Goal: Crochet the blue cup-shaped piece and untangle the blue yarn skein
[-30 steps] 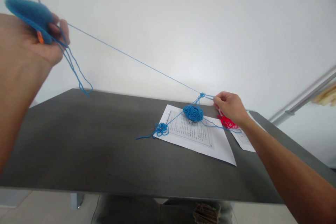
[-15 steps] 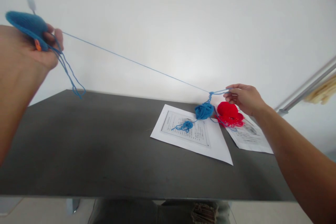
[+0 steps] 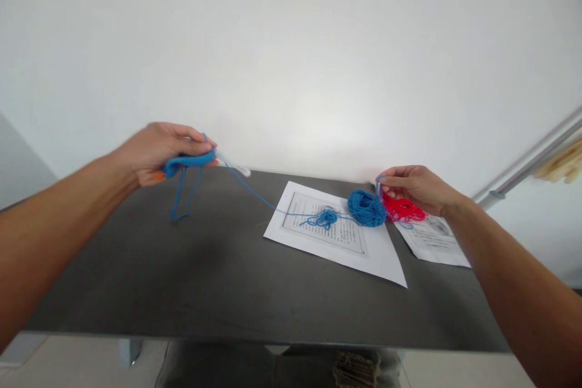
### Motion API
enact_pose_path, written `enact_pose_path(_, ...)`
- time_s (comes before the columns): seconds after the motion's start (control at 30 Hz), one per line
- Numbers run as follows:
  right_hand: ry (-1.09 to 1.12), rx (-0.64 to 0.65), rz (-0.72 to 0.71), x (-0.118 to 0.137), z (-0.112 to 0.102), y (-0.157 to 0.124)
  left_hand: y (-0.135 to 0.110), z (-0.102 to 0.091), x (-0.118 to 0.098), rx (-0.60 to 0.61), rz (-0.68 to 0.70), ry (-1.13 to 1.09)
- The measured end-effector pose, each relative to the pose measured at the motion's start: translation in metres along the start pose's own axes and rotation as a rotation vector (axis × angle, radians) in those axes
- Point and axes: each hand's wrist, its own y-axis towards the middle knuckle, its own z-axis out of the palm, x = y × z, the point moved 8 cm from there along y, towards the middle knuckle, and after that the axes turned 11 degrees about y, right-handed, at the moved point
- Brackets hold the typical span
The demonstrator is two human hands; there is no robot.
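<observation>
My left hand [image 3: 170,148] is closed on a blue crocheted piece [image 3: 188,161] with an orange bit at its edge. A crochet hook with a pale handle [image 3: 240,170] juts from those fingers to the right, blurred. Blue loops hang below the piece. From it a slack strand of blue yarn [image 3: 254,195] runs down to the papers. My right hand [image 3: 411,185] pinches blue yarn just above the blue yarn ball [image 3: 366,208]. A small blue tangle [image 3: 326,218] lies left of the ball on the printed sheet [image 3: 313,242].
Red yarn [image 3: 404,209] lies partly behind my right hand, on a second printed sheet [image 3: 436,239]. The dark grey table [image 3: 182,291] meets a white wall [image 3: 273,60]. A metal rail [image 3: 531,160] slants at the right, with pale yellow material beside it.
My left hand has come down and rightward with the blue piece, and the taut strand has gone slack. My right hand has lowered slightly toward the blue ball, which sits a little further right.
</observation>
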Motion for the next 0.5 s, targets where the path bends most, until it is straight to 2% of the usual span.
enact_pose_path(0.1,-0.035,0.043,0.016,-0.007,0.005,0.002,0.002,0.038,0.024,0.120,0.012,0.132)
enact_pose_path(0.2,-0.069,0.069,0.019,-0.011,0.008,0.003,0.007,0.064,0.042,0.263,0.014,0.266)
enact_pose_path(0.37,-0.112,0.066,-0.007,-0.013,0.011,0.002,0.009,0.091,0.061,0.493,0.060,0.542)
enact_pose_path(0.5,-0.153,0.076,-0.014,-0.016,0.019,0.000,0.006,0.106,0.070,0.593,0.131,0.792)
